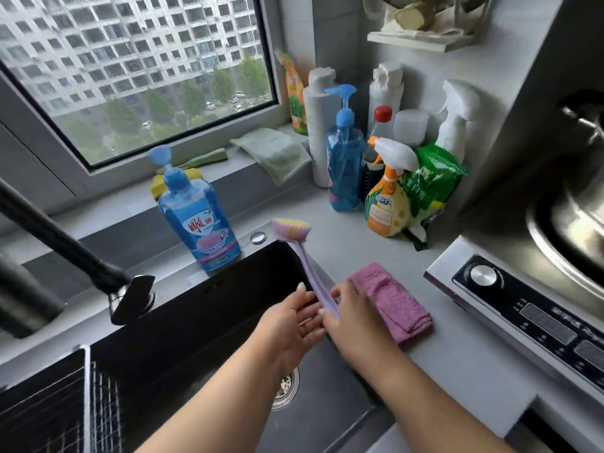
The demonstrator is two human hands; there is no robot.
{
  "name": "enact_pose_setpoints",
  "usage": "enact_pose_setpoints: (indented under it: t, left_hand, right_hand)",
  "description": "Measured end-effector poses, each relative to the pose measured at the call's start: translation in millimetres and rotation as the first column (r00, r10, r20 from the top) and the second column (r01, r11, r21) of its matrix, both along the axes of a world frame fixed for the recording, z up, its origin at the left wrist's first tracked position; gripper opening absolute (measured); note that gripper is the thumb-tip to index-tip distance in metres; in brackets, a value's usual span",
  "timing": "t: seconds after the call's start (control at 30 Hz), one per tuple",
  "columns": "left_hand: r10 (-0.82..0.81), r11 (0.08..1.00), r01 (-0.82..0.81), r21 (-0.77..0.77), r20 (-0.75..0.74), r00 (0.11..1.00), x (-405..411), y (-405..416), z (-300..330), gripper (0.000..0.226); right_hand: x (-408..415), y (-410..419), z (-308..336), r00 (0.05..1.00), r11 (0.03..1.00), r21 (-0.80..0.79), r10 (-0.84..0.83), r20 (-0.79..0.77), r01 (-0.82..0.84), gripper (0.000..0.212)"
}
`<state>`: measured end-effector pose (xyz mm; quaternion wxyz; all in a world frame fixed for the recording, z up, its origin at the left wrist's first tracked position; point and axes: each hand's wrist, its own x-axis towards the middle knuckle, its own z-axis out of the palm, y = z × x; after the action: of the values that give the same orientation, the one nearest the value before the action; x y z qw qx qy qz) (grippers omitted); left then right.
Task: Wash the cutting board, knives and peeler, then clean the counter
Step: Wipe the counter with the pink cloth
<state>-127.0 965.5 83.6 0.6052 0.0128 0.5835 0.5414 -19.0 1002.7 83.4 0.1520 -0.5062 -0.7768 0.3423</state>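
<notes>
Lilac brush [305,263] lies handle-first toward the right hand [346,308], which grips its near end. Its long axis runs up-left to the bristles on the desk [457,348]. The left hand [294,322] hovers open beside the handle.

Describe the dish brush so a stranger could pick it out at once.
Start at the black sink under the window. At its far right corner, a long-handled brush lies across the rim, head on the grey counter, handle slanting down to the right hand. It alone is lilac with a pink and yellow bristle head; the pink cloth beside it is flat, folded.
</notes>
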Motion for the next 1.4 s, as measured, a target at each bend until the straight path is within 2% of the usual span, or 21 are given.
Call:
enact_pose_setpoints:
  t: [0.1, 0.2, 0.3, 0.37, 0.47, 0.53, 0.6, 0.67, 0.77, 0.87, 0.97, 1.1, 1.2, 1.23, 1.3, 1.4]
  left_hand:
    - [0.055, 0.998, -0.051, 0.046, -0.085, 0.995, 0, 3, -1, 0.015]
    - [0.077, 0.997, -0.073, 0.033, -0.129, 0.989, -11, -3, -8, 0.018]
    - [0.01, 1.0, -0.011, -0.005, -0.158, 0.987, -22, -18, -15, 0.023]
    - [-0.006, 1.0, 0.003, -0.017, -0.154, 0.988, -25, -27, -19, 0.024]
    - [-0.001, 1.0, -0.003, -0.027, -0.141, 0.99, -26, -36, -27, 0.023]
    - [0.005, 0.999, -0.009, -0.034, -0.12, 0.993, -25, -40, -31, 0.023]
    - [0.011, 0.999, -0.015, -0.037, -0.1, 0.995, -24, -43, -33, 0.023]
    - [0.016, 0.999, -0.019, -0.037, -0.089, 0.996, -23, -45, -33, 0.024]
    - [0.02, 0.999, -0.023, -0.032, -0.075, 0.997, -23, -46, -33, 0.024]
    - [0.031, 0.999, -0.032, -0.026, -0.062, 0.998, -25, -48, -33, 0.024]
    - [0.038, 0.999, -0.039, -0.014, -0.059, 0.998, -28, -49, -30, 0.024]
    - [0.037, 0.999, -0.037, -0.002, -0.066, 0.997, -32, -51, -23, 0.024]
    - [0.053, 0.998, -0.052, 0.021, -0.058, 0.997, -35, -51, -20, 0.024]
    - [0.06, 0.998, -0.059, 0.028, -0.053, 0.997, -36, -51, -20, 0.024]
    - [0.073, 0.997, -0.071, 0.043, -0.046, 0.996, -38, -51, -20, 0.024]
    - [0.089, 0.995, -0.087, 0.052, -0.042, 0.995, -41, -51, -20, 0.025]
  right_hand:
    - [-3, -20, -1, 0.991, 0.991, 0.015, 0.136, -0.016, -0.136, 0.032]
    - [5, -12, -6, 0.98, 0.985, 0.024, 0.172, -0.102, -0.17, 0.026]
    - [20, 21, -20, 0.997, 0.98, 0.184, -0.069, -0.047, 0.076, 0.024]
    - [25, 42, -29, 0.972, 0.95, 0.225, -0.231, 0.038, 0.217, 0.031]
    - [18, 61, -42, 0.939, 0.958, 0.198, -0.254, 0.234, 0.21, 0.053]
    - [10, 68, -47, 0.914, 0.955, 0.209, -0.266, 0.307, 0.208, 0.061]
    - [3, 73, -49, 0.894, 0.941, 0.216, -0.32, 0.314, 0.261, 0.057]
    - [0, 76, -50, 0.885, 0.933, 0.215, -0.346, 0.313, 0.288, 0.041]
    - [1, 82, -48, 0.895, 0.918, 0.099, -0.397, 0.204, 0.385, 0.02]
    - [10, 91, -32, 0.876, 0.874, -0.09, -0.481, -0.023, 0.478, 0.024]
    - [23, 98, -8, 0.79, 0.818, -0.217, -0.572, -0.22, 0.533, 0.033]
    - [38, 105, 23, 0.696, 0.801, -0.32, -0.598, -0.399, 0.506, 0.032]
    - [40, 109, 55, 0.647, 0.866, -0.328, -0.5, -0.576, 0.377, 0.023]
    - [39, 111, 63, 0.656, 0.902, -0.28, -0.432, -0.62, 0.329, 0.022]
    - [34, 109, 76, 0.741, 0.964, -0.135, -0.262, -0.619, 0.228, 0.021]
    - [16, 97, 63, 0.901, 0.992, -0.088, -0.119, -0.418, 0.09, 0.03]
